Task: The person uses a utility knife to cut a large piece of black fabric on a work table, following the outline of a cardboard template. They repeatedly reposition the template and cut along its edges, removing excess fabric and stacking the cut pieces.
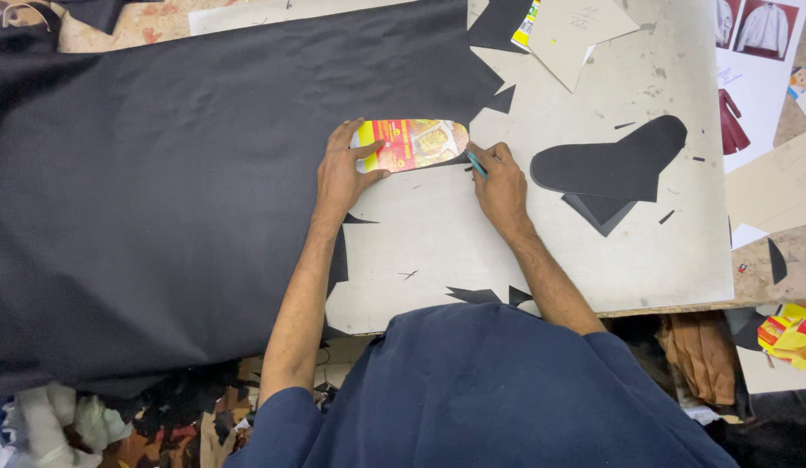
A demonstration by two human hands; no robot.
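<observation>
Left hand (pixel 341 171) flat, fingers spread, pinning colourful card template (pixel 412 144) on black fabric (pixel 160 173) edge against slipping; right hand (pixel 500 180), beside template's right end, fingers pinching pen (pixel 477 164) for tracing.

Red-yellow printed card (pixel 412 144); yellow packets (pixel 791 334) bottom-right.

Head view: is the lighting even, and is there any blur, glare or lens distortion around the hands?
Head view: light is even, with soft shadows; both hands, left hand on the colourful card template and right hand with its pen, are sharp; no glare; the black fabric loses detail; the board edges bow slightly.
</observation>
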